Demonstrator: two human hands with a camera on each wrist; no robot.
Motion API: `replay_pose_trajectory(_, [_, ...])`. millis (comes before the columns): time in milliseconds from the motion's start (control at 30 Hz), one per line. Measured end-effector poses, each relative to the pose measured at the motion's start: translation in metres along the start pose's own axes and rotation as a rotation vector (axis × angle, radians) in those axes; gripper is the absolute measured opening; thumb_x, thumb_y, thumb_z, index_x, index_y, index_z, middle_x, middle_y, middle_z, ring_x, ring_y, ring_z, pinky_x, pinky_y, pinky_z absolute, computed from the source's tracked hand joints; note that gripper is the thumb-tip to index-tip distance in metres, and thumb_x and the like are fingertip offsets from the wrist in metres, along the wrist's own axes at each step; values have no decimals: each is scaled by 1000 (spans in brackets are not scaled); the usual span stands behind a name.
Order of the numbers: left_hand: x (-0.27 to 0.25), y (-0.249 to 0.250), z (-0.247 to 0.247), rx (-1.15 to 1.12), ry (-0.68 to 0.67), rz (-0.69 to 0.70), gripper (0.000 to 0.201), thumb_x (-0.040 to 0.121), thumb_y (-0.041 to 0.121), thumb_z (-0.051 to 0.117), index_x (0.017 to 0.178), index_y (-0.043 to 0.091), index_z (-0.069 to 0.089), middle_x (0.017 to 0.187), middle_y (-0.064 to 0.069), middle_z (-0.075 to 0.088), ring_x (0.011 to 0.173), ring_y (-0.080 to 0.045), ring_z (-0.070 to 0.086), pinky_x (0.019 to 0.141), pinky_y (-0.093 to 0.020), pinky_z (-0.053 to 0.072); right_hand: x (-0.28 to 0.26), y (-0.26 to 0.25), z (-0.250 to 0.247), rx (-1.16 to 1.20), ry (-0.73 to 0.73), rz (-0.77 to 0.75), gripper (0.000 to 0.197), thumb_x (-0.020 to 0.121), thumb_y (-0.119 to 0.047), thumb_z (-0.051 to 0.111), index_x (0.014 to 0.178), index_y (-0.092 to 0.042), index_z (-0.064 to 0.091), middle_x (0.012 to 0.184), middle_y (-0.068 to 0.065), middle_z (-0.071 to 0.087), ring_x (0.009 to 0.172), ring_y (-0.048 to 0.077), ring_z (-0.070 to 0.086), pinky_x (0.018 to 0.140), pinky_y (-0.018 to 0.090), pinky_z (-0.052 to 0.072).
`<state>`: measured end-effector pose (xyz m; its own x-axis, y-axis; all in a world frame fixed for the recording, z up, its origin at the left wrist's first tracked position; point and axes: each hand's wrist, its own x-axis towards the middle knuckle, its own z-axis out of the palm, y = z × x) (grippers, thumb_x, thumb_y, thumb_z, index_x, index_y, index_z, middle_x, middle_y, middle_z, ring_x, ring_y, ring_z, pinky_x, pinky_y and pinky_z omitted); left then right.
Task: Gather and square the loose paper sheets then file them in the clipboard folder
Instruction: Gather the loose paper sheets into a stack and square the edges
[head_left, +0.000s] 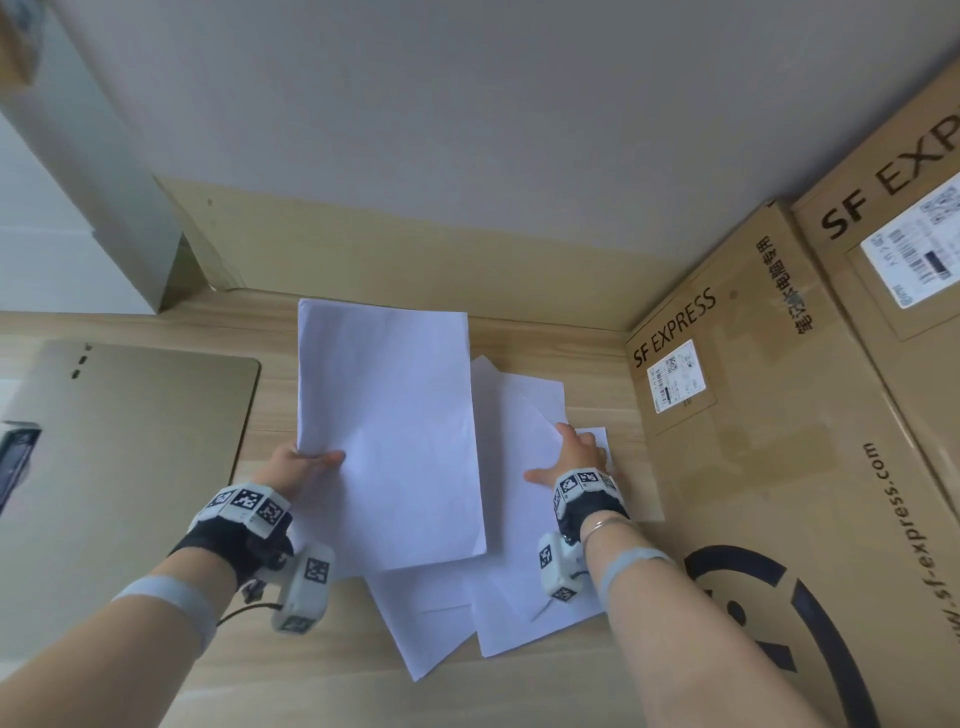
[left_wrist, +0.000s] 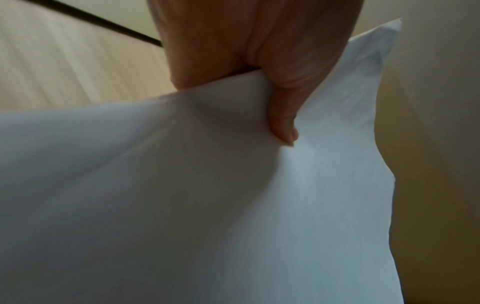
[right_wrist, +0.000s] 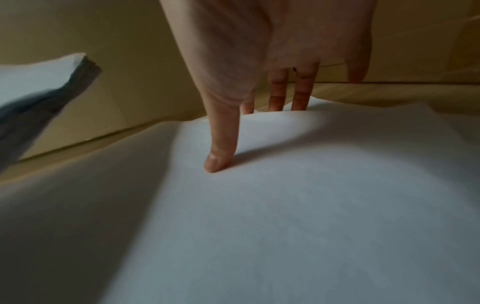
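A paper stack (head_left: 387, 431) was gripped by the left hand (head_left: 304, 467). A loose sheet (head_left: 511, 436) on the table (head_left: 322, 675) was pinched by the right hand (head_left: 574, 460).

Matt white paper sheets (head_left: 387, 415), wood-grain table (head_left: 519, 691)

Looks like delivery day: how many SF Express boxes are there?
2. One box stands right of the sheets; a second box lies beyond it, at the right edge. Others may be hidden.
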<state>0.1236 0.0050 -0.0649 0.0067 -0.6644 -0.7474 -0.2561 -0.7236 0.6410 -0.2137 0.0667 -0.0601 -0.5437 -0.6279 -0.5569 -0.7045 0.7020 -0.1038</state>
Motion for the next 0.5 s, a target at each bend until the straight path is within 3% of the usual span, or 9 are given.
replay_pose_trajectory(100, [7,-5,-4,-19,-8,-10,38,79,11,70,110,-8,60,114,-30,62,105,-43,61,101,-56,43,2,1,-3,20,10,6,79,69,-41,75,135,-25,35,135,5,49,129,30,41,106,50,35])
replay_pose_trajectory(200, [10,-6,-5,-24,-8,-4,38,78,14,72,109,-5,61,115,-29,63,108,-46,60,100,-57,44,2,4,-11,124,29,-39,59,83,-31,67,134,-9,45,135,12,54,126,29,49,102,36,42])
replay_pose_trajectory(300, [8,-3,-6,-16,-16,-4,38,79,12,71,110,-5,60,111,-27,63,109,-46,59,100,-56,44,-5,14,-18,254,3,-44,53,84,-31,66,128,-3,53,131,15,58,120,30,54,99,34,44])
replay_pose_trajectory(400, [13,-7,-8,-20,-8,-14,46,76,16,73,114,-7,59,114,-26,63,109,-45,60,100,-55,44,-16,28,-8,261,-37,64,64,84,-39,64,133,-2,47,140,15,48,127,30,48,104,34,40])
replay_pose_trajectory(500, [22,-18,-9,-2,-16,-22,61,66,25,81,114,-7,60,117,-27,64,107,-43,61,100,-55,45,-28,39,12,125,-18,122,70,79,-51,64,130,-5,50,146,13,37,134,29,38,109,37,36])
